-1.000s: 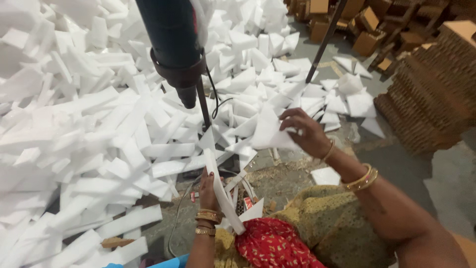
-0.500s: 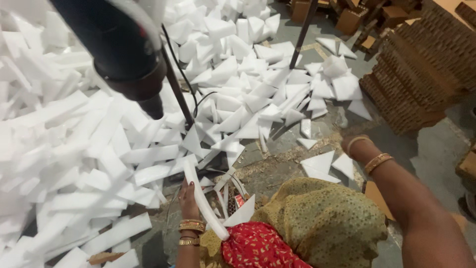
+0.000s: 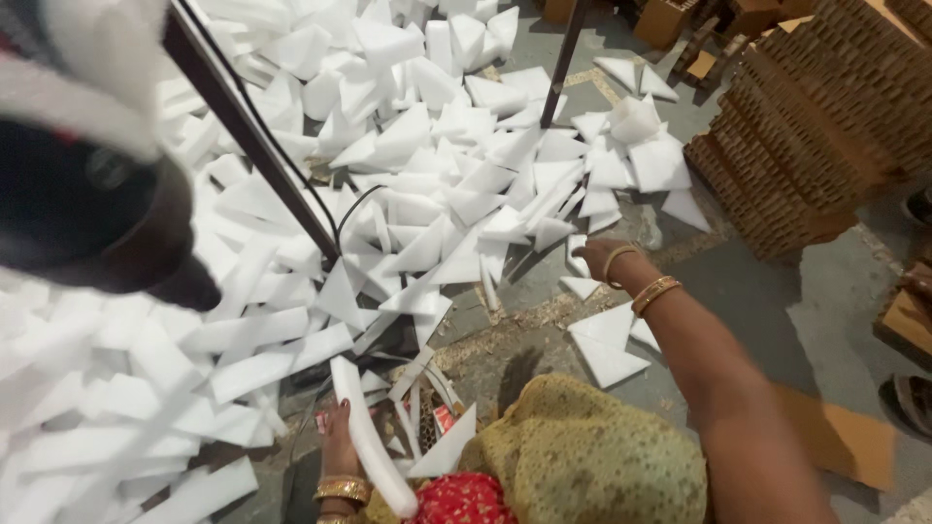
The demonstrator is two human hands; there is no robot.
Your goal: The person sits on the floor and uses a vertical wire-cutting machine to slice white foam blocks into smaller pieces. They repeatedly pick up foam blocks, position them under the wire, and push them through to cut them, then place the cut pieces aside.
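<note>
1. Biggest thing by far is the heap of white foam offcuts [image 3: 408, 165]: strips and triangles dumped all over the floor. I'll place everything else relative to that heap.
2. Off the heap's right edge, at the top right corner of the view, there's a stepped stack of brown corrugated cardboard [image 3: 806, 146], standing clear of the foam with bare grey floor [image 3: 777, 291] in between.
3. Over the heap's left side hangs a big dark blurry machine part [image 3: 87, 213], too close and out of focus to make out properly.
4. A thin dark metal rod [image 3: 252, 136] slants down from that part into the middle of the heap, with a black cable [image 3: 349, 209] running along it. A second dark rod [image 3: 565, 60] stands at the heap's far side.
5. At the heap's near edge, the person sits in yellow-green cloth [image 3: 592, 456] with a red patterned bit [image 3: 461, 500] below it.
6. The right hand [image 3: 594, 257] reaches out to the heap's right fringe, bangles on the wrist. It's down among loose foam triangles [image 3: 607, 344], but the fingers are mostly hidden behind the wrist, so I can't tell how open they are or whether they've got anything.
7. The left hand [image 3: 340, 437] is at the heap's near edge, fingers wrapped round a long white foam strip [image 3: 369, 446] that runs diagonally across the lap.
8. Just beside that strip, small foam scraps [image 3: 442, 446] lie loose.
</note>
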